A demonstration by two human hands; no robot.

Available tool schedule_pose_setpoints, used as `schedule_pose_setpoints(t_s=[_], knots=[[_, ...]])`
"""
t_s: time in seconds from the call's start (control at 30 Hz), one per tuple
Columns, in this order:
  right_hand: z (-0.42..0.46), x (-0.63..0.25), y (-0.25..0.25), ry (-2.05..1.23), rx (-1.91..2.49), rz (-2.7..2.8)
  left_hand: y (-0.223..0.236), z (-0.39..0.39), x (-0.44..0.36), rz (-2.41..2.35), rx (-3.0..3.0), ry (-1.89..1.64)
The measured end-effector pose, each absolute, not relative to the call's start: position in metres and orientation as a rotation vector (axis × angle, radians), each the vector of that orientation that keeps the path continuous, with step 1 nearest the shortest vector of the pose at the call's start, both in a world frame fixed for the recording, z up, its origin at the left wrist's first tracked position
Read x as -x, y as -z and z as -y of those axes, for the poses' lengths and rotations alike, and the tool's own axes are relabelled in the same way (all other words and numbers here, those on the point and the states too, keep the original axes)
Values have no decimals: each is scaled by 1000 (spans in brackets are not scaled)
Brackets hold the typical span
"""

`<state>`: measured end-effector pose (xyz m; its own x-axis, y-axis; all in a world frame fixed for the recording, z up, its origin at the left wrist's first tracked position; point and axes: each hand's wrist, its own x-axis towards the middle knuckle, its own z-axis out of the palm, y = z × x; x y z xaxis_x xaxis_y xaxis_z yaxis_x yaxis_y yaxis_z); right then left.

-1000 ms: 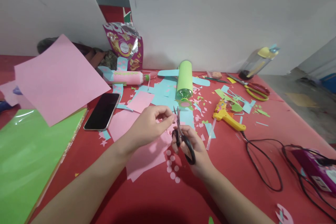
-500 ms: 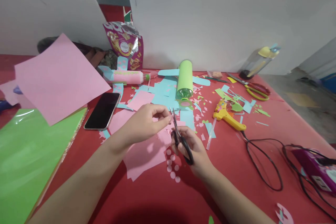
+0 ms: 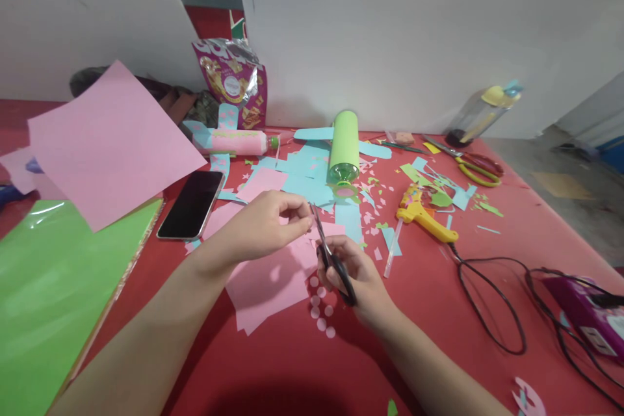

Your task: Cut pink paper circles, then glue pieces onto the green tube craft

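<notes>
My right hand (image 3: 353,270) is wrapped round the handles of black-handled scissors (image 3: 342,278), whose blades point up and away from me. My left hand (image 3: 275,224) pinches a tiny piece of pink paper (image 3: 310,223) at its fingertips, right beside the blades. Most of that piece is hidden by my fingers. Below the hands lie several small pink paper circles (image 3: 322,324) and larger pink sheets (image 3: 273,292). Beyond them stands a green paper-wrapped bottle with blue wings (image 3: 344,140), lying with its neck toward me.
A phone (image 3: 191,205) and a big pink sheet (image 3: 114,149) over a green pack (image 3: 53,286) lie left. A yellow glue gun (image 3: 422,218) with a black cord, larger scissors (image 3: 472,166) and a water bottle (image 3: 482,114) are right. A pink bottle plane (image 3: 238,143) lies behind.
The scissors' blades have swung slightly left and drawn closer together. My left hand has shifted a little left, still pinching the small pink piece.
</notes>
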<state>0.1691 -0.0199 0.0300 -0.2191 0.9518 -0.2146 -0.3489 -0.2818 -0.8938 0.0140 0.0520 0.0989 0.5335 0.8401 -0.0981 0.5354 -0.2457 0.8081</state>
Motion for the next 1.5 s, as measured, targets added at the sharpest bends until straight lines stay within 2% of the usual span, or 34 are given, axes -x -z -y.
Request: schedule_pose_setpoints(t_s=[0.47, 0.97, 1.3, 1.5], knots=[[21, -172, -28, -1751, 1060, 956, -102, -54, -6, -1170, -1975, -310], [16, -169, -37, -1658, 1153, 969, -105, -55, -5, -1174, -2016, -280], [16, -172, -28, -1773, 899, 829, -101, -55, -7, -1145, -1973, -253], [13, -173, -29, -1621, 936, 725, -92, -52, -15, -994, -2078, -119]])
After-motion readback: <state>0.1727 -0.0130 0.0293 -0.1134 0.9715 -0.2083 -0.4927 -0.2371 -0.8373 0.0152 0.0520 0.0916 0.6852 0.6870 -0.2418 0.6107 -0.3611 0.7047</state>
